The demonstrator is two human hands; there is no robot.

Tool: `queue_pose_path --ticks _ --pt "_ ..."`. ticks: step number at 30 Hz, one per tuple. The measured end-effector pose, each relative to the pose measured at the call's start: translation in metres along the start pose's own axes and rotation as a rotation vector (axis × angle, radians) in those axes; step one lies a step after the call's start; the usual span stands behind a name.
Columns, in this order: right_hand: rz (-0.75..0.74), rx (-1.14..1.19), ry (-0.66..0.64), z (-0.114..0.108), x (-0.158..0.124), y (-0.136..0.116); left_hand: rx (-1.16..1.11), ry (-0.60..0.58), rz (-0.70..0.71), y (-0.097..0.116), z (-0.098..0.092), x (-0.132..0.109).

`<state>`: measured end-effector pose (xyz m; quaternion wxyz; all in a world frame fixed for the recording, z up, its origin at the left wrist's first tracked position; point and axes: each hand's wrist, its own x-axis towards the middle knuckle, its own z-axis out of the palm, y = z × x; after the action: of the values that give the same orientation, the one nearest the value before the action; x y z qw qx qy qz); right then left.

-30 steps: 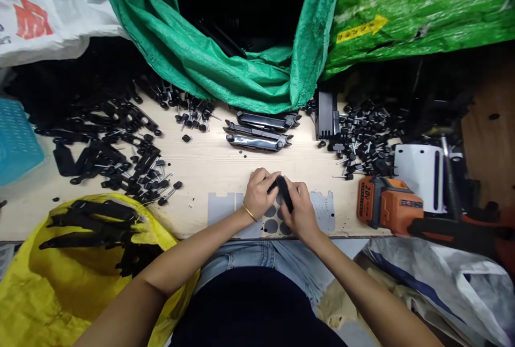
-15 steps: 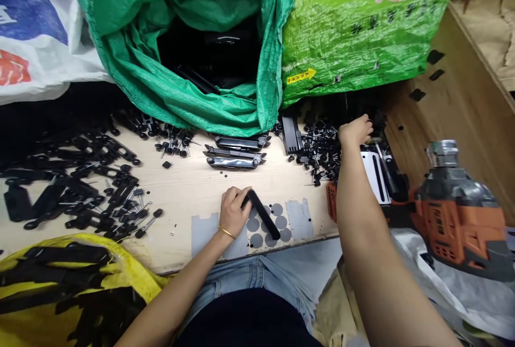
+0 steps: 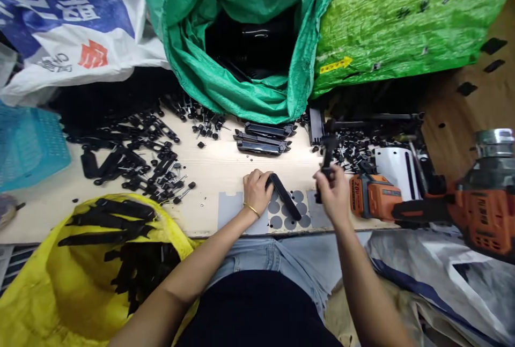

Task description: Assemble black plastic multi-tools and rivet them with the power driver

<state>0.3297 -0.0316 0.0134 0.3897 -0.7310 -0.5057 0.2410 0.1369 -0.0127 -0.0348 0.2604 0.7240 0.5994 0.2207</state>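
My left hand [image 3: 256, 192] rests on the bench, its fingers closed on the upper end of a long black plastic bar [image 3: 286, 198]. The bar slants down to the right over a sheet of grey round pads [image 3: 274, 207]. To its right my right hand [image 3: 335, 191] grips a dark elongated piece with a wider head [image 3: 329, 149], held roughly upright; motion blur hides its exact kind. Behind my hands several glossy black bars [image 3: 263, 146] lie stacked side by side.
An orange cordless power tool [image 3: 485, 197] lies at the right. Small black-headed screws [image 3: 350, 148] are heaped behind it, and black parts [image 3: 132, 146] spread on the left. A green sack [image 3: 241, 103] stands at the back, a yellow sack [image 3: 76, 288] front left.
My right hand has come back from the pile at the right rear, now holding a dark piece. My left hand keeps the black bar in place. The view has shifted left.
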Motion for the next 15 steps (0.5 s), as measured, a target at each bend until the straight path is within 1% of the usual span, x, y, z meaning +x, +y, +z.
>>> queue_pose_path --ticks 1,2,3,5,6,7,8,9,10,11,12,14,15 --pt "-0.016 -0.04 0.006 0.009 -0.015 0.007 0.021 -0.007 -0.01 0.001 -0.003 -0.001" --pt "-0.043 -0.089 0.007 0.016 -0.025 0.013 0.049 -0.015 0.012 0.003 -0.007 -0.002" --pt "-0.078 -0.135 0.011 0.021 -0.03 0.019 0.085 -0.035 0.079 0.004 -0.011 -0.003" --pt "-0.131 -0.184 0.003 0.025 -0.028 0.025 0.168 -0.125 0.323 0.009 -0.019 0.0" --pt "-0.121 -0.168 -0.007 0.024 -0.024 0.025 0.21 -0.187 0.459 0.011 -0.022 0.003" --pt "-0.069 -0.113 -0.011 0.022 -0.019 0.024 0.249 -0.245 0.567 0.013 -0.025 0.007" --pt "0.018 -0.016 -0.015 0.018 -0.015 0.022 0.283 -0.294 0.63 0.016 -0.027 0.011" --pt "0.124 0.114 -0.018 0.012 -0.012 0.019 0.31 -0.332 0.642 0.018 -0.03 0.015" --pt "0.229 0.262 -0.029 0.007 -0.011 0.016 0.322 -0.358 0.605 0.019 -0.032 0.017" --pt "0.315 0.411 -0.053 0.002 -0.012 0.012 0.311 -0.375 0.526 0.02 -0.034 0.018" --pt "0.374 0.544 -0.09 -0.002 -0.015 0.007 0.272 -0.385 0.416 0.02 -0.036 0.017" --pt "0.422 0.733 -0.15 -0.007 -0.023 -0.002 0.123 -0.385 0.181 0.021 -0.037 0.009" --pt "0.428 0.792 -0.151 -0.006 -0.027 -0.006 0.035 -0.38 0.096 0.022 -0.037 0.002"
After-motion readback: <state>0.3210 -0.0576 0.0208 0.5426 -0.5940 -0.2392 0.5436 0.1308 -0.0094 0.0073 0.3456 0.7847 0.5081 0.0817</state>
